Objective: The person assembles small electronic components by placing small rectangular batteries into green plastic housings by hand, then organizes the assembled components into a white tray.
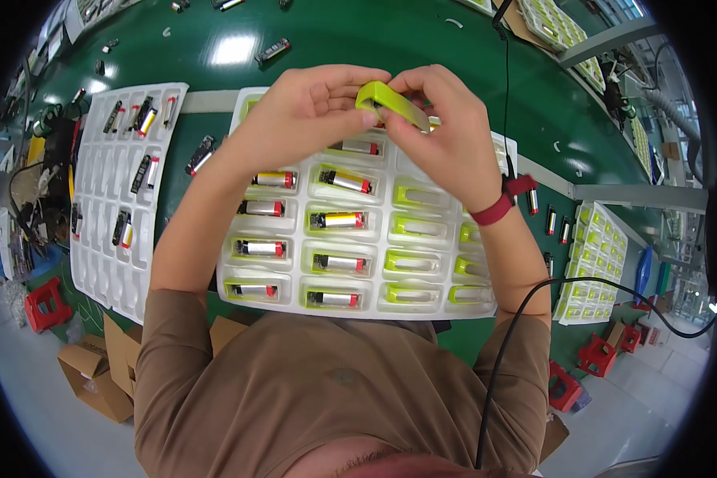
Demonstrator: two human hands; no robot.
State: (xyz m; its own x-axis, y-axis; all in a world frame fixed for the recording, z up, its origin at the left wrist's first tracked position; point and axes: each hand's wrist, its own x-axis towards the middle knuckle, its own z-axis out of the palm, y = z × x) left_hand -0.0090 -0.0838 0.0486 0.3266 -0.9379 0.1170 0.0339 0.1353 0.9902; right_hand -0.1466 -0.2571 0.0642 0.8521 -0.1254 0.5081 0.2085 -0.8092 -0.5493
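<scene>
I see the left hand (315, 102) and right hand (448, 111) pinching a lime-green case (395, 100) over the middle tray's (381, 231) far part. Red-ended batteries (338, 220) sit in that tray's left columns; left of it, another white tray (107, 275) rests on the green tabletop (334, 40).

The casing (397, 104) is lime green, the tray (300, 267) white, the tabletop (334, 40) dark green, the wristband (495, 210) red.
</scene>
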